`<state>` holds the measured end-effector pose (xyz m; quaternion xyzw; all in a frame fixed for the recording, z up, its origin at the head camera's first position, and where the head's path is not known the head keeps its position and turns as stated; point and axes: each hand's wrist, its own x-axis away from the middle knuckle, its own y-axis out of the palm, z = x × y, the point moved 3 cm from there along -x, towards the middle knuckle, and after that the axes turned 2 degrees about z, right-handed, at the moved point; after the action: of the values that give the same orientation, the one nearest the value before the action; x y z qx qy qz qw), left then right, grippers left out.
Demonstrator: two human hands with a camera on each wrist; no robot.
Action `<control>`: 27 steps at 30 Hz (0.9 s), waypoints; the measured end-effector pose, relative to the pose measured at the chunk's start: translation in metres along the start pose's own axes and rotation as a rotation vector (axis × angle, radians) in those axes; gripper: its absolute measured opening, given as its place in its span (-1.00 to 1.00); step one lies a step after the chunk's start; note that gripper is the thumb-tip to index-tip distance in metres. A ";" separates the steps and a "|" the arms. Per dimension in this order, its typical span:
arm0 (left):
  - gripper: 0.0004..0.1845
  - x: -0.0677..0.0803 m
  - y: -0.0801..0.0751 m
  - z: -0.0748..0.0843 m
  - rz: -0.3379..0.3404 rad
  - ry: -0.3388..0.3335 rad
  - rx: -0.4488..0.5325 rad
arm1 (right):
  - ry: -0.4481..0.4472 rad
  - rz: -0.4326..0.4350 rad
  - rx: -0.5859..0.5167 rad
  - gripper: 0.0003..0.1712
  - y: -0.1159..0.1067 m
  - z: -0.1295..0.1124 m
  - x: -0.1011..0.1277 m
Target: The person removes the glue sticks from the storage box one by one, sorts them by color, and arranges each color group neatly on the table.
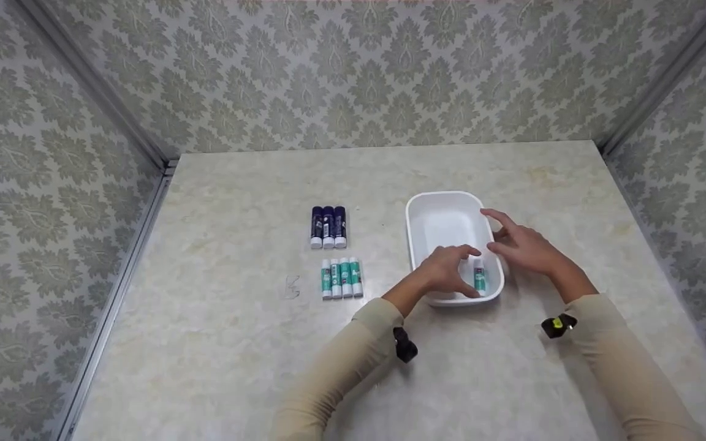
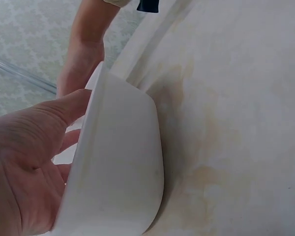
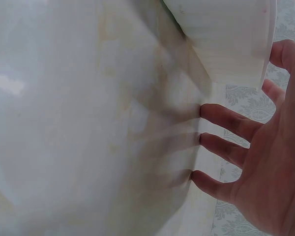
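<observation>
Tub (image 1: 451, 211), white, oblong, right of worktop (image 1: 236, 343) centre; one teal-labelled glue stick (image 1: 479, 275) upright at its near end. Left hand (image 1: 448, 269) reaches over near rim, fingers loosely curled beside stick; grip on it cannot be told. Right hand (image 1: 521, 245) fingers spread, relaxed, at tub's right wall, likely steadying. Sorted rows left of tub: three dark blue sticks (image 1: 328, 226), four teal sticks (image 1: 341, 278) nearer front edge. Label text unreadable.

Left hand (image 1: 448, 272) loosely curled, right hand (image 1: 521, 242) spread with straight fingers, both forearms extended.
</observation>
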<state>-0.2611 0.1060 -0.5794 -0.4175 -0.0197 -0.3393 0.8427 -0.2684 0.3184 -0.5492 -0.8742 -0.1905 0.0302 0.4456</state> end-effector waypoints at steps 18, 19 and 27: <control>-0.09 0.001 -0.015 0.014 -0.126 -0.178 -0.019 | 0.003 -0.009 0.004 -0.10 -0.001 -0.002 0.000; -0.10 0.000 -0.015 0.014 -0.122 -0.186 -0.023 | 0.003 -0.008 0.004 -0.10 -0.001 -0.003 0.000; -0.12 0.010 -0.014 0.028 -0.078 -0.225 -0.105 | 0.006 -0.007 0.013 -0.11 0.001 -0.002 0.000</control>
<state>-0.2552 0.1146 -0.5482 -0.4954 -0.1126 -0.3234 0.7983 -0.2680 0.3164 -0.5484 -0.8708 -0.1919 0.0274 0.4518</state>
